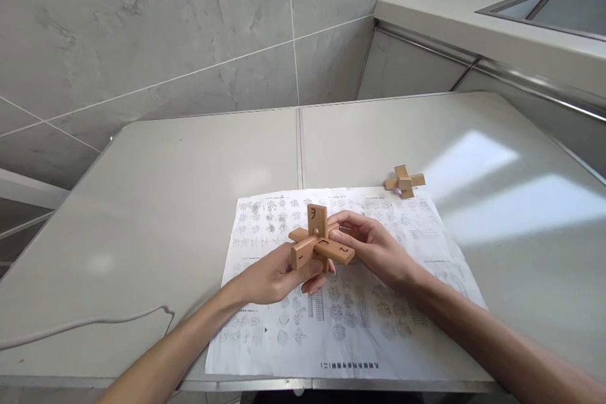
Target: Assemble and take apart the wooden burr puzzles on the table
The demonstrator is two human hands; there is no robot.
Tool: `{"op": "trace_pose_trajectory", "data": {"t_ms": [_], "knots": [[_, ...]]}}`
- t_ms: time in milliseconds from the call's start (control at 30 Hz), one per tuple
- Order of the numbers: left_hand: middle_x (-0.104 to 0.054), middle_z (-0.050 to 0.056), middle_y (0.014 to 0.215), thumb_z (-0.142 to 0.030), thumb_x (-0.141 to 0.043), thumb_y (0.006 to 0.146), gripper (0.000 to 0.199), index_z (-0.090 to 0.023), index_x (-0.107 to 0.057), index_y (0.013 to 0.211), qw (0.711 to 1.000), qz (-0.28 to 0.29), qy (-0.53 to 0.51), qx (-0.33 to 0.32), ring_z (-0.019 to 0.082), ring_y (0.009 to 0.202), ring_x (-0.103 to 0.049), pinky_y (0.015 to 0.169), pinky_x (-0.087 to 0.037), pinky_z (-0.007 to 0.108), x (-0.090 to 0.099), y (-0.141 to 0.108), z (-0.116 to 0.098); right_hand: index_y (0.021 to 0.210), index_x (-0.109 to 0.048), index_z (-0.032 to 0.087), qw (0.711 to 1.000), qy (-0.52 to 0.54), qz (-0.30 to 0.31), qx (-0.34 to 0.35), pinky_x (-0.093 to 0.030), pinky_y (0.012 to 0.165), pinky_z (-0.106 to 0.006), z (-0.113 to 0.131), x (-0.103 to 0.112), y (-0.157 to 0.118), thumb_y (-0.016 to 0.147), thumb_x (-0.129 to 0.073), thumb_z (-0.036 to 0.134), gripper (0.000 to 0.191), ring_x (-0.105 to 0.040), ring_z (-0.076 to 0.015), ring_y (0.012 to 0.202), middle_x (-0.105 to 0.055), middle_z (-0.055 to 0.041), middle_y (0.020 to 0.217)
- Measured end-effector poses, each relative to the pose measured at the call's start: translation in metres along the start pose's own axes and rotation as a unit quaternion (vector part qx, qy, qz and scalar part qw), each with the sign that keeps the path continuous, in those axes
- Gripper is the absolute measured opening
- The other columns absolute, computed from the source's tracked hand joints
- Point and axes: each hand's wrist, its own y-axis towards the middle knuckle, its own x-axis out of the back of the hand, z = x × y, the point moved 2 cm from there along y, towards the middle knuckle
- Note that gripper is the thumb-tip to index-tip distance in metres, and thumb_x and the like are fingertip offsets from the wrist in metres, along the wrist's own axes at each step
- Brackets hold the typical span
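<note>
A wooden burr puzzle (316,243) made of interlocked flat bars is held above the printed sheet, with handwritten numbers on several bars. One bar stands upright with a small gap at its base. My left hand (277,274) grips the puzzle from the left and below, its thumb and fingers around the lower bars. From the right, my right hand (367,240) pinches a rear bar between thumb and fingers. Parts of the fingers are hidden behind the wood. Under both hands lies the instruction sheet (284,353), covered in small diagrams.
A second, smaller wooden burr puzzle (404,182) sits at the sheet's far right corner. A pale cable (95,322) runs over the left of the folding table (199,170). Beyond are a tiled wall (189,19) and a counter (440,3) with a sink (558,6).
</note>
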Motion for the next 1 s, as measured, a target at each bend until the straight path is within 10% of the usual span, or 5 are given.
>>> {"op": "trace_pose_trajectory", "data": {"t_ms": [500,1000], "knots": [[-0.062,0.001,0.075,-0.047,-0.049,0.112,0.033,-0.018,-0.064,0.108,0.999,0.031,-0.028,0.02,0.014,0.066,-0.06,0.065,-0.051,0.029,0.004,-0.001,0.007,0.102,-0.074,0.026,0.994,0.085,-0.028,-0.057,-0.055,0.068,-0.033,-0.005,-0.001,0.0,0.094,-0.083,0.048,0.025,-0.068,-0.0171,0.075,-0.072,-0.0022,0.096],[-0.056,0.0,0.057,-0.048,-0.059,0.106,0.038,-0.014,-0.067,0.091,0.981,0.028,-0.19,0.014,0.014,0.049,-0.05,0.065,-0.045,0.034,0.013,-0.001,0.012,0.095,-0.07,0.021,0.995,-0.01,0.09,-0.042,-0.055,0.074,-0.032,0.008,0.0,0.003,0.106,-0.068,0.043,0.025,-0.066,-0.0156,0.075,-0.069,-0.0011,0.086]]}}
